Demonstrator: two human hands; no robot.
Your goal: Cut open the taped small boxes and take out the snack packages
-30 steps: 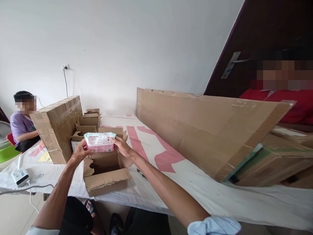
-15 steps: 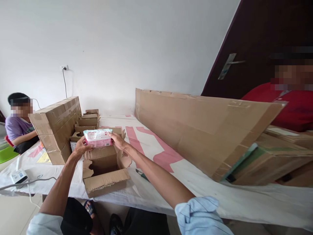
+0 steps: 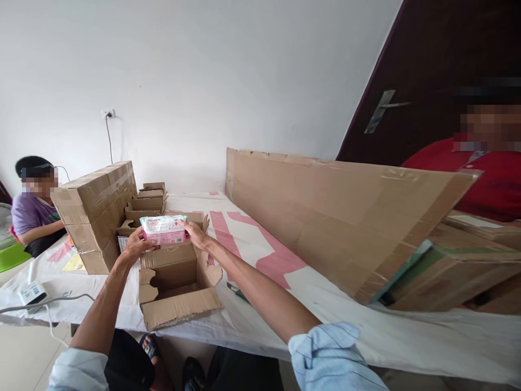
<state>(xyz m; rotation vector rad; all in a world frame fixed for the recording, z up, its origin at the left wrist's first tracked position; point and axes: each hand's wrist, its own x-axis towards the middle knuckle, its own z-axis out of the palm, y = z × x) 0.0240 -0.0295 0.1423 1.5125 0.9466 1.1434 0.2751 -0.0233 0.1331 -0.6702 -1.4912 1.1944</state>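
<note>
Both of my hands hold a pink and pale-green soft packet (image 3: pixel 163 229) by its ends. My left hand (image 3: pixel 136 247) grips the left end and my right hand (image 3: pixel 194 233) grips the right end, fingers closed on it. The packet hangs just above the far flap of an open brown cardboard box (image 3: pixel 176 285) that sits near the table's front edge. The box's flaps stand open and its inside looks bare.
A stack of taped cartons (image 3: pixel 95 209) and several open boxes (image 3: pixel 146 203) stand at the back left. A long cardboard sheet (image 3: pixel 337 217) leans along the right. A white device with a cable (image 3: pixel 30 293) lies at the left. One person sits at the far left, another at the right.
The packet and both hands have shifted slightly up and away from me, from over the box's opening to its far flap. The view has moved a little.
</note>
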